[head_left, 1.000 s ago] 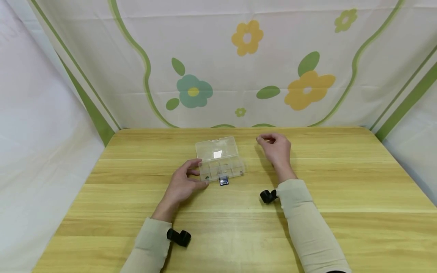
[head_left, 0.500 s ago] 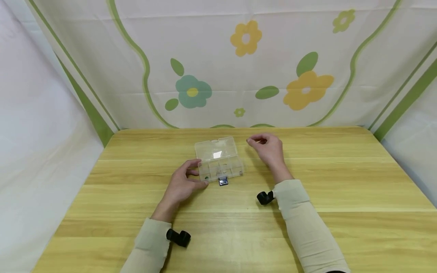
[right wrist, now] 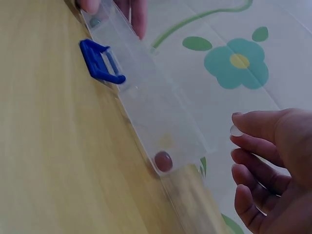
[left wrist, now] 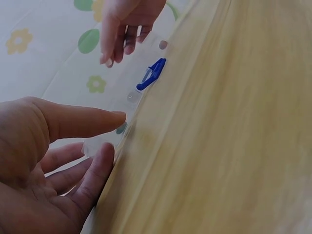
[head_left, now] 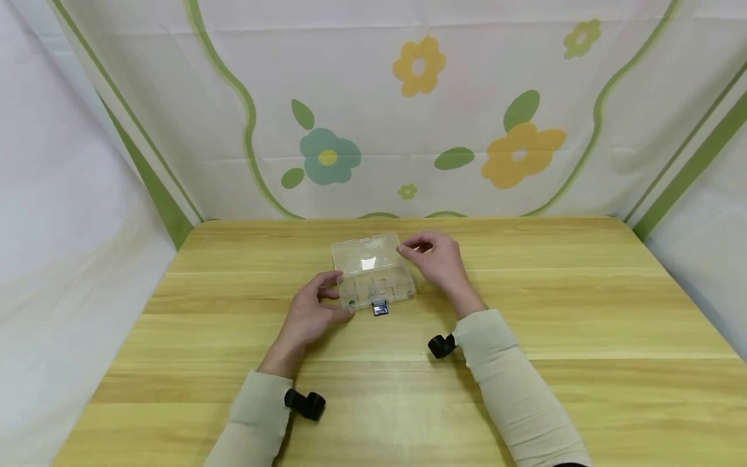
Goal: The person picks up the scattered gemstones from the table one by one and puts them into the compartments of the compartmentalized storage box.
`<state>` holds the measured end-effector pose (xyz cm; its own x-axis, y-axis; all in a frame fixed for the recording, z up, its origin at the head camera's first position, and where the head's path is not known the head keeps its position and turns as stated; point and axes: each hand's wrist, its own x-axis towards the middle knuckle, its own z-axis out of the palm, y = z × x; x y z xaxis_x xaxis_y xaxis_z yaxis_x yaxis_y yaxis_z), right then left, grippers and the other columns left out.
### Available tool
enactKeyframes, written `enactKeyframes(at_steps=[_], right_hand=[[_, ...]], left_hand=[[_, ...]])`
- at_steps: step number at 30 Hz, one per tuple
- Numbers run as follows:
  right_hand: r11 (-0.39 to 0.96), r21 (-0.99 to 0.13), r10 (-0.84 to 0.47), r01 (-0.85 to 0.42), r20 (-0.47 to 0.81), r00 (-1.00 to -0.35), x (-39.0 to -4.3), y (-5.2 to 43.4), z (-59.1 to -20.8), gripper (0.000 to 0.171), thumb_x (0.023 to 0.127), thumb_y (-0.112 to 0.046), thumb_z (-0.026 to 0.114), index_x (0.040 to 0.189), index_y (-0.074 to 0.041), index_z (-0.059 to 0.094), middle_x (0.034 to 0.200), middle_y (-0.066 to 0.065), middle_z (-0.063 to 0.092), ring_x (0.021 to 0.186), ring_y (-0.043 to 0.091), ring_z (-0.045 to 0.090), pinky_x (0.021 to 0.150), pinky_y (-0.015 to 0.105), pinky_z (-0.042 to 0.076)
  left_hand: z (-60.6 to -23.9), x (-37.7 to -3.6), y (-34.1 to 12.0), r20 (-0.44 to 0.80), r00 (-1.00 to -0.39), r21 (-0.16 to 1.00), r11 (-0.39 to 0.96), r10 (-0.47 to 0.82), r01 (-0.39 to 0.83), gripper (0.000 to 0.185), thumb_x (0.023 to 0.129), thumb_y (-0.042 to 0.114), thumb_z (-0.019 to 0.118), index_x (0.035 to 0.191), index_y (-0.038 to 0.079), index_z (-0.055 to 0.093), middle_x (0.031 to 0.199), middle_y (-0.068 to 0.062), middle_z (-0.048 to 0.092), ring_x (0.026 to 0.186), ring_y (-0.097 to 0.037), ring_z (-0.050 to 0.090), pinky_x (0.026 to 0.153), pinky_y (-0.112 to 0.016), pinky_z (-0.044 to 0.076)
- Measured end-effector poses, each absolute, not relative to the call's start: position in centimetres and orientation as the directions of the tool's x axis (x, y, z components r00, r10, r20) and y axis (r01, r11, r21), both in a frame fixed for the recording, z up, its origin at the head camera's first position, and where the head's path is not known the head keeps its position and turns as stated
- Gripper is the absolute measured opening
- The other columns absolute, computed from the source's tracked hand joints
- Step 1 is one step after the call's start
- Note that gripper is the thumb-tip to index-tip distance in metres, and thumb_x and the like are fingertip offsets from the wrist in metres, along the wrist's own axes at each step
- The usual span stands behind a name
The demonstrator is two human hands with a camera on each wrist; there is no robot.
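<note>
A clear plastic compartment box (head_left: 364, 285) stands on the table with its lid (head_left: 356, 254) raised at the back. Its blue latch (right wrist: 100, 63) juts from the front. My left hand (head_left: 312, 311) holds the box's left end between thumb and fingers. Between thumb and index finger, my right hand (head_left: 434, 259) pinches a small clear bead (right wrist: 236, 130) above the box's right side. Through the front wall show a dark red bead (right wrist: 163, 161) at the right end and a green bead (left wrist: 122, 127) at the left. Other compartments are hard to make out.
The wooden table (head_left: 373, 402) reaches back to a white curtain (head_left: 373, 117) with printed flowers. A black wrist camera (head_left: 306, 405) sits on the left sleeve and another black camera (head_left: 441, 346) on the right one.
My right hand has moved left, from beside the box to over its right side. My left hand and the box have stayed in place.
</note>
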<state>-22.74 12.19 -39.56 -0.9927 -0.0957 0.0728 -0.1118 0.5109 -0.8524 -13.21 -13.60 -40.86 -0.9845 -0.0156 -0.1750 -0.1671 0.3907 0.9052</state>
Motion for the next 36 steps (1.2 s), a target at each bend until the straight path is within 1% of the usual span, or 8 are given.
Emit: enactKeyframes(at_steps=[10, 15, 22, 28, 36], right_hand=[[0.498, -0.830, -0.231, -0.253, 0.154, -0.961, -21.6, 9.1, -39.5, 0.015, 0.097, -0.029, 0.082, 0.105, -0.016, 0.084, 0.111, 0.004, 0.073, 0.101, 0.023, 0.067, 0.081, 0.036, 0.055], [0.511, -0.792, -0.314, -0.334, 0.190, -0.930, -21.0, 7.5, -39.5, 0.014, 0.096, -0.027, 0.083, 0.106, -0.016, 0.084, 0.107, 0.003, 0.074, 0.100, 0.022, 0.067, 0.084, 0.037, 0.055], [0.549, -0.720, -0.404, -0.423, 0.214, -0.889, -20.4, 6.5, -39.7, 0.015, 0.097, -0.026, 0.082, 0.107, -0.015, 0.085, 0.108, 0.003, 0.074, 0.101, 0.023, 0.066, 0.090, 0.041, 0.056], [0.576, -0.681, -0.439, -0.452, 0.209, -0.874, -20.0, 6.1, -39.9, 0.015, 0.097, -0.028, 0.082, 0.107, -0.017, 0.085, 0.106, 0.001, 0.073, 0.102, 0.022, 0.065, 0.090, 0.042, 0.055], [0.591, -0.666, -0.440, -0.456, 0.208, -0.873, -19.8, 5.7, -40.1, 0.012, 0.096, -0.029, 0.084, 0.103, -0.019, 0.085, 0.106, -0.001, 0.072, 0.102, 0.021, 0.065, 0.090, 0.041, 0.056]], left_hand=[[-40.9, -13.4, -13.6, -0.168, -0.985, 0.904, 0.395, -0.028, -0.165, 0.077, 0.087, 0.005, 0.087, 0.155, 0.015, 0.055, 0.152, -0.012, 0.061, 0.120, -0.033, 0.065, 0.098, -0.042, 0.056], [-40.9, -13.4, -13.6, -0.164, -0.986, 0.901, 0.403, -0.021, -0.158, 0.076, 0.088, 0.006, 0.087, 0.156, 0.016, 0.055, 0.153, -0.012, 0.060, 0.120, -0.033, 0.067, 0.100, -0.046, 0.057], [-40.9, -13.5, -13.3, -0.168, -0.986, 0.900, 0.406, -0.021, -0.162, 0.074, 0.089, 0.008, 0.087, 0.155, 0.018, 0.056, 0.139, -0.018, 0.065, 0.115, -0.033, 0.069, 0.098, -0.046, 0.059], [-40.9, -13.4, -13.1, -0.172, -0.985, 0.903, 0.397, -0.015, -0.164, 0.074, 0.088, 0.009, 0.087, 0.155, 0.019, 0.057, 0.135, -0.019, 0.066, 0.114, -0.032, 0.069, 0.097, -0.046, 0.058], [-40.9, -13.4, -13.2, -0.168, -0.986, 0.909, 0.385, -0.015, -0.160, 0.074, 0.087, 0.007, 0.087, 0.154, 0.018, 0.058, 0.136, -0.018, 0.066, 0.115, -0.031, 0.068, 0.097, -0.044, 0.057]])
